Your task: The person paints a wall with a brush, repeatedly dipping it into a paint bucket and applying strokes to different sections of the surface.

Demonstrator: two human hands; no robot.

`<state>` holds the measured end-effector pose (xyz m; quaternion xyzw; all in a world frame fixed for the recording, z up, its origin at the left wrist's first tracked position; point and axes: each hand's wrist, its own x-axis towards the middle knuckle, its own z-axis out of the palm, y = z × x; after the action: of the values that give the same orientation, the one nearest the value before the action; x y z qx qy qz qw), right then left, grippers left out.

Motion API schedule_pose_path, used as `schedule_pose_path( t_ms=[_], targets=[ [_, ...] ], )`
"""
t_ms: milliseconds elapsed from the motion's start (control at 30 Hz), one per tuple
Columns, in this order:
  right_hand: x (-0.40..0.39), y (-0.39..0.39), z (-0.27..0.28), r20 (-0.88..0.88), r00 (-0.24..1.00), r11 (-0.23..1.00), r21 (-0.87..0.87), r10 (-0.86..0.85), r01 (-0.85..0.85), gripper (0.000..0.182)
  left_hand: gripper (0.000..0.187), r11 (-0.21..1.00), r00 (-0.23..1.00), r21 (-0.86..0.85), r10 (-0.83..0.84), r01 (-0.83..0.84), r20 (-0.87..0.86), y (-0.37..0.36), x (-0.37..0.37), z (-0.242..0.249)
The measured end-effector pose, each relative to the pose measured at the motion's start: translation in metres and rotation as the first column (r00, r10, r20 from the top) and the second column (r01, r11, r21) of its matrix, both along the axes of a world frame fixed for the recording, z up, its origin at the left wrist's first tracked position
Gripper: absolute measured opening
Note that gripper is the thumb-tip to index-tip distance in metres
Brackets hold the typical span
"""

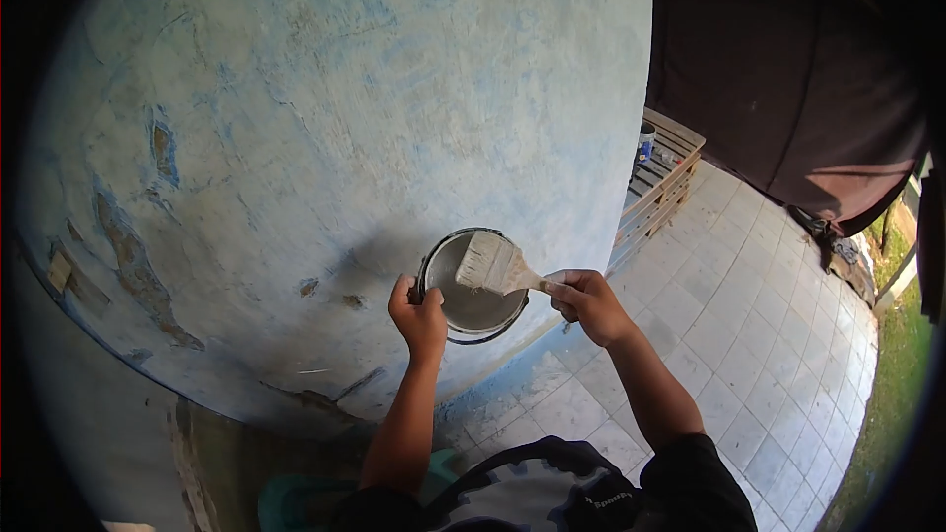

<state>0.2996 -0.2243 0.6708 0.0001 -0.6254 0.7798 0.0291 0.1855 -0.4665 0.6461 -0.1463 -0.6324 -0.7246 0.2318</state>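
My left hand (421, 315) grips the left rim of a round paint bucket (478, 338), thumb over the edge and fingers outside. Greyish-white paint coats the inside of the bucket. My right hand (588, 304) is closed around the handle of a wide paintbrush (493, 264). Its pale, paint-covered bristles point left and lie over the bucket's opening. Just beyond the bucket rises a wall (394, 108) with patchy whitish paint over blue and several chipped spots.
A slatted wooden rack (662, 177) stands past the wall's right end, with a can (645, 142) on it. Pale square tiles (734, 335) cover the floor to the right. A dark cloth (788, 69) hangs behind. A green plastic object (286, 500) is below left.
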Motion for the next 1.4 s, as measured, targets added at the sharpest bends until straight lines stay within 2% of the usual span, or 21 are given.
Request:
schedule_pose_path(
  t_ms=[133,167,267,467,533,600,667,700,733,767,800,833,867,933,967,1000,1067,1100,1267,1367,1400],
  targets=[
    [-0.014,-0.013,-0.018,-0.047,0.976,0.95,-0.221,0.213,-0.218,0.016,0.023,0.997,0.991,0.067,0.017,-0.025,0.131,-0.028,0.001,-0.002],
    [-0.019,-0.014,-0.022,-0.071,0.941,0.909,-0.244,0.33,-0.338,0.017,0.023,0.997,0.991,0.065,0.032,-0.04,0.126,-0.036,0.001,-0.002],
    [-0.025,-0.034,-0.012,-0.057,0.887,0.828,-0.335,0.458,-0.449,0.021,0.024,0.992,0.989,0.074,0.092,-0.101,0.114,-0.058,0.006,-0.001],
    [-0.065,-0.075,-0.005,-0.1,0.863,0.802,-0.331,0.495,-0.498,0.029,0.026,0.975,0.965,0.056,0.205,-0.217,0.161,-0.108,0.014,-0.002],
    [-0.077,-0.091,0.004,-0.148,0.913,0.879,-0.251,0.379,-0.405,0.033,0.026,0.965,0.954,0.045,0.247,-0.258,0.167,-0.125,0.018,0.0],
    [-0.092,-0.102,0.016,-0.201,0.911,0.904,-0.165,0.361,-0.394,0.036,0.026,0.956,0.944,0.032,0.284,-0.293,0.17,-0.136,0.023,0.005],
    [-0.11,-0.115,0.025,-0.352,0.915,0.977,-0.003,0.198,-0.213,0.031,0.028,0.937,0.922,0.064,0.324,-0.344,0.211,-0.142,0.03,0.015],
    [-0.124,-0.12,0.024,-0.396,0.914,0.993,0.108,0.092,-0.053,0.027,0.028,0.936,0.922,0.064,0.327,-0.347,0.207,-0.147,0.029,0.014],
    [-0.134,-0.126,0.03,-0.399,0.912,0.992,0.109,0.095,-0.056,0.027,0.028,0.932,0.92,0.069,0.337,-0.356,0.203,-0.153,0.028,0.011],
    [-0.145,-0.13,0.038,-0.608,0.794,0.936,0.275,-0.007,0.219,0.026,0.029,0.928,0.917,0.074,0.345,-0.366,0.2,-0.158,0.027,0.009],
    [-0.155,-0.136,0.046,-0.792,0.61,0.792,0.349,-0.037,0.501,0.025,0.029,0.927,0.917,0.075,0.347,-0.368,0.198,-0.159,0.027,0.01],
    [-0.162,-0.14,0.052,-0.818,0.573,0.748,0.352,-0.047,0.563,0.016,0.029,0.921,0.91,0.079,0.358,-0.381,0.209,-0.159,0.028,0.013],
    [-0.168,-0.147,0.056,-0.819,0.572,0.749,0.351,-0.046,0.562,0.016,0.029,0.915,0.903,0.083,0.369,-0.394,0.22,-0.16,0.029,0.015],
    [-0.181,-0.16,0.061,-0.844,0.527,0.473,0.424,-0.104,0.772,0.011,0.029,0.916,0.907,0.095,0.363,-0.389,0.214,-0.16,0.03,0.017],
    [-0.186,-0.163,0.06,-0.767,0.632,0.395,0.548,-0.113,0.737,0.018,0.029,0.919,0.912,0.106,0.354,-0.381,0.21,-0.16,0.031,0.017],
    [-0.189,-0.166,0.056,-0.767,0.632,0.395,0.549,-0.113,0.737,0.018,0.029,0.919,0.911,0.106,0.353,-0.381,0.211,-0.16,0.032,0.018],
    [-0.19,-0.171,0.042,-0.654,0.753,0.276,0.712,-0.076,0.646,0.024,0.029,0.923,0.914,0.114,0.336,-0.367,0.227,-0.16,0.034,0.018],
    [-0.178,-0.174,0.046,-0.584,0.808,0.27,0.767,-0.085,0.582,0.032,0.029,0.923,0.915,0.118,0.335,-0.367,0.227,-0.161,0.035,0.017],
    [-0.154,-0.159,0.082,-0.579,0.815,0.342,0.761,-0.025,0.551,0.037,0.029,0.926,0.92,0.118,0.33,-0.36,0.212,-0.16,0.032,0.011],
    [-0.164,-0.151,0.114,-0.729,0.673,0.401,0.584,-0.123,0.706,0.033,0.029,0.934,0.926,0.117,0.309,-0.339,0.217,-0.156,0.029,0.01],
    [-0.172,-0.15,0.118,-0.73,0.672,0.403,0.583,-0.121,0.706,0.033,0.029,0.933,0.926,0.118,0.311,-0.341,0.215,-0.155,0.028,0.01]
  ],
)
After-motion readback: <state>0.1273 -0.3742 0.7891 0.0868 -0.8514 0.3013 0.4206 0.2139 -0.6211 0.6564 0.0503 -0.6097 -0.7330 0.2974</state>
